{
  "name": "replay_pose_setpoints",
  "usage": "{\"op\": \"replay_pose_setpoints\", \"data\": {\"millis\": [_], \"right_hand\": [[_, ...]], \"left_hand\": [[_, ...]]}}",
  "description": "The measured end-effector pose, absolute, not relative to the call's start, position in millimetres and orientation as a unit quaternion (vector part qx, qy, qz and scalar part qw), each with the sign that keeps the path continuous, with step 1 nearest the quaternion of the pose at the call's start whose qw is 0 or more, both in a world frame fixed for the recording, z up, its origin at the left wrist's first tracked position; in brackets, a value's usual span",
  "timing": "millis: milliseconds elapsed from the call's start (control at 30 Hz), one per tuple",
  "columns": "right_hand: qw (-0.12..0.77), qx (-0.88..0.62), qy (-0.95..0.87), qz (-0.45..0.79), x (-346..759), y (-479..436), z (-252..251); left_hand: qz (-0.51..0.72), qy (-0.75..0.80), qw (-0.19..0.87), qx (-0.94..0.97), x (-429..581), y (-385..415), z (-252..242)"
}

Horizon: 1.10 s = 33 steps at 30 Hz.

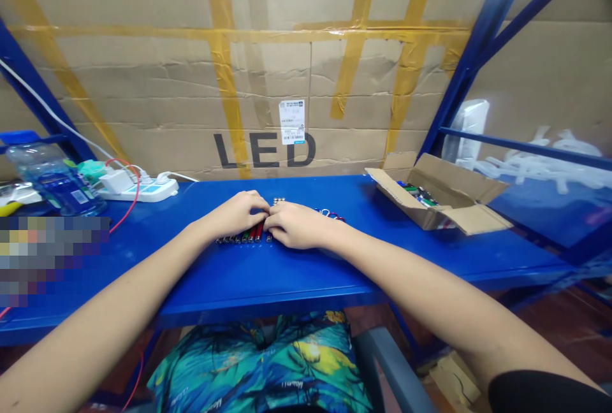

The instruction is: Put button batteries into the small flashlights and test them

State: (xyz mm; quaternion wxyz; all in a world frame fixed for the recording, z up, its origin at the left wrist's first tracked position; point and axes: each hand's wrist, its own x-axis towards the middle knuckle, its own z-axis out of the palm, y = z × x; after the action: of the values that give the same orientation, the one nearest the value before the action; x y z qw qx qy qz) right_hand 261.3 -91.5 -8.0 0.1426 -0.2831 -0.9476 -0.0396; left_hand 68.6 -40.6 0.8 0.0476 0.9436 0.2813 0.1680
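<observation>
A row of slim tubes with silver metal ends, some red and one green, lies side by side on the blue table under my hands. My left hand bends over the row, fingers curled and thumb pressed against the tubes. Close beside it, my right hand is closed over a tube whose metal end shows below the fingers. Several more silver ends stick out behind the hands. Coloured clips show past my right wrist. Both palms hide most of the tubes.
An open cardboard box with similar small items stands at the right. On the left are a plastic bottle, a white power strip and a red cable. A large cardboard sheet and blue frame posts close off the back.
</observation>
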Motion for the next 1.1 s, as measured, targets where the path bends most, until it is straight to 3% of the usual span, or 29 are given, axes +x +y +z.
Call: {"op": "replay_pose_setpoints", "data": {"millis": [367,700,933,1100], "right_hand": [[0.128,-0.299,-0.945,-0.038,259,-98,-6],[0.127,-0.307,-0.943,-0.025,260,-105,-3],[0.122,-0.325,-0.938,0.012,259,-109,1],[0.186,-0.356,-0.916,0.000,277,-106,19]], "left_hand": [[0.176,0.282,0.021,0.943,72,-39,-2],[0.325,0.306,-0.030,0.894,67,-42,12],[0.345,0.333,-0.030,0.877,57,-37,11],[0.331,0.335,-0.033,0.882,55,-31,10]]}}
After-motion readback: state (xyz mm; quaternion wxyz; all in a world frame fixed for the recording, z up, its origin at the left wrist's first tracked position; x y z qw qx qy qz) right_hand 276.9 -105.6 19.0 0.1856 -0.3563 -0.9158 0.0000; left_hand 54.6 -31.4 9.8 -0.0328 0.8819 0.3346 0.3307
